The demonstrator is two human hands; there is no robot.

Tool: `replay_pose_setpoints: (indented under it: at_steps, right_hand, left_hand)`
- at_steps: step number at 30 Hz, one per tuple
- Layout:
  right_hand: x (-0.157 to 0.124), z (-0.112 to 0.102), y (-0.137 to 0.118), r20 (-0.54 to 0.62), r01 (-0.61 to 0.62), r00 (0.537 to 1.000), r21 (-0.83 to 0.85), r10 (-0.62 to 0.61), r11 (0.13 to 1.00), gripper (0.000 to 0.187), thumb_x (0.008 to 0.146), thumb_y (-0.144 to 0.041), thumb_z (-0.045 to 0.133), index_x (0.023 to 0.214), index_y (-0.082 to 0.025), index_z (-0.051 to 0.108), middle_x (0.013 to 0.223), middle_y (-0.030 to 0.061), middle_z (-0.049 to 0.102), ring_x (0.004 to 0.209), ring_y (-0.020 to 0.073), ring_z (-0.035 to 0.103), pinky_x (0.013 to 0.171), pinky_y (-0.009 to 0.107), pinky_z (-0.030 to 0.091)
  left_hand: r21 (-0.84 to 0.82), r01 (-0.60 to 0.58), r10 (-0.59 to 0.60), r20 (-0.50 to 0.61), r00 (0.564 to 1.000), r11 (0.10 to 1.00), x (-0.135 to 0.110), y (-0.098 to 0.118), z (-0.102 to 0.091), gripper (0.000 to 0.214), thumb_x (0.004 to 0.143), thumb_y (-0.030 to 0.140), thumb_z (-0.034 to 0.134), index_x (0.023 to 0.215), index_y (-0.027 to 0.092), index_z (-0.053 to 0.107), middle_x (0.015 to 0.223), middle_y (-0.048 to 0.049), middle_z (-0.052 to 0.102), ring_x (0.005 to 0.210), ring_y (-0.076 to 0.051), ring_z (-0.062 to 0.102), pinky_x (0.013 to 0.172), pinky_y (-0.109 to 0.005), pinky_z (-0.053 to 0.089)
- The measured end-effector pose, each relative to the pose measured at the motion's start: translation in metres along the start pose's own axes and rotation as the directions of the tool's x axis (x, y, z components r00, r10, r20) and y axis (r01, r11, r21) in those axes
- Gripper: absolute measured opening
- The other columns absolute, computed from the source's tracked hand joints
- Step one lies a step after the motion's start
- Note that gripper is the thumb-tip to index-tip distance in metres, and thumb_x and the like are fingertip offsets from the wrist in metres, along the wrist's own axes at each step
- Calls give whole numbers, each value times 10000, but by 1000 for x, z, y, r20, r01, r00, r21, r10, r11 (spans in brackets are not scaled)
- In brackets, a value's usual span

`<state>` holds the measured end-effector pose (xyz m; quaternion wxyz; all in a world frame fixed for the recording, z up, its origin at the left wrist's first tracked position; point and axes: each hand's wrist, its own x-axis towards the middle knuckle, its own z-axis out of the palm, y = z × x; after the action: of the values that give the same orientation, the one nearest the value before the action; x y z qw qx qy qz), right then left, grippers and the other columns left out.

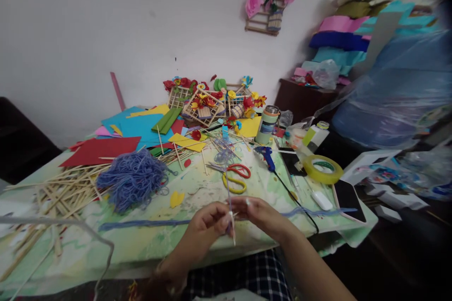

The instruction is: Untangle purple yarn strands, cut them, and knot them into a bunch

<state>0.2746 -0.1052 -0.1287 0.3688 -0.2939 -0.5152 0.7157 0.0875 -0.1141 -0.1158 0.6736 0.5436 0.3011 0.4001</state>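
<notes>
lying far left of the scissors [236, 176], a heap of wooden sticks [52, 193] spreads over the worktop [148, 244]. nearer the scissors on that same side sits a bundle of blue yarn [132, 178], with a red paper sheet [100, 149] behind it. below and left of the scissors, a long blue strand [141, 223] runs along the worktop's front edge toward the hands. just below the scissors, the left hand [206, 225] is clenched on a thin stick [231, 211], thumb and fingers pinching its lower part. the stick stands nearly upright, its upper end rising toward the scissors. the right hand [261, 214], below and slightly right of the scissors, pinches the same stick from the other side, its fingertips meeting those of the left hand. right of the scissors lies a blue glue gun [265, 155]. farther right are a yellow tape roll [323, 168] and a dark phone [348, 195].
</notes>
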Motion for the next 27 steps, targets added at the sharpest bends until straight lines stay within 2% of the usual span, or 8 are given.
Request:
replay_pose_setpoints:
  at_steps: [3,6,11,14,17,19,23,27]
  right_hand:
    - [2,2,-15,-23,46,999,234,-42,971,696,741,-727,509,1216,-221,555,1063,103,616,978,212,574,890,368,413]
    - [0,-3,-30,-269,246,946,232,-181,941,508,791,-651,515,1112,-265,591,798,22,548,724,149,525,717,294,442]
    - [-26,-43,-55,-539,473,770,123,-341,873,268,788,-451,647,976,-261,622,616,-45,277,540,99,314,545,231,362]
    - [-50,-65,-68,-619,529,666,-1,-416,849,143,843,-387,598,914,-263,607,571,-61,150,483,104,185,488,232,314]
    - [-66,-73,-72,-652,562,575,-124,-494,818,94,880,-327,550,831,-255,586,514,-71,89,456,108,110,471,243,292]
    - [-64,-73,-69,-637,516,597,-161,-488,841,126,866,-355,564,828,-239,591,477,-71,165,445,101,175,478,246,290]
    - [-33,-73,-58,-575,220,739,-285,-350,933,285,822,-466,595,847,-183,622,510,-36,412,503,102,377,509,251,308]
    - [14,-50,-51,-412,42,863,-518,-292,854,332,762,-473,642,881,-163,628,689,15,583,621,124,500,608,268,403]
  left_hand:
    - [-44,111,-96,255,962,993,-12,-6,1,278,777,445,651,738,184,563,614,-17,603,533,-127,554,521,-236,434]
    - [-235,124,-51,292,955,964,-23,-15,-13,220,813,404,625,777,198,559,500,46,496,368,-56,394,396,-166,323]
    - [-555,-132,43,-171,984,821,-52,-11,-63,220,728,276,712,623,200,534,399,110,134,334,-33,111,411,-169,327]
    - [-580,-305,-26,-492,870,756,-69,0,-89,264,619,150,738,583,190,479,399,99,181,324,-42,151,385,-174,352]
    - [-535,-400,-48,-640,767,744,-75,7,-100,304,563,109,751,599,184,458,424,86,316,320,-41,232,329,-158,307]
    - [-509,-362,-46,-625,779,781,-73,8,-99,331,584,147,769,583,180,439,435,76,355,319,-42,259,311,-163,282]
    - [-409,-278,19,-534,845,869,-60,12,-87,336,647,252,778,587,178,455,433,65,361,347,-54,287,337,-172,281]
    - [-208,-277,166,-431,887,938,-33,32,-70,223,755,337,707,724,179,554,455,63,400,400,-56,337,401,-161,295]
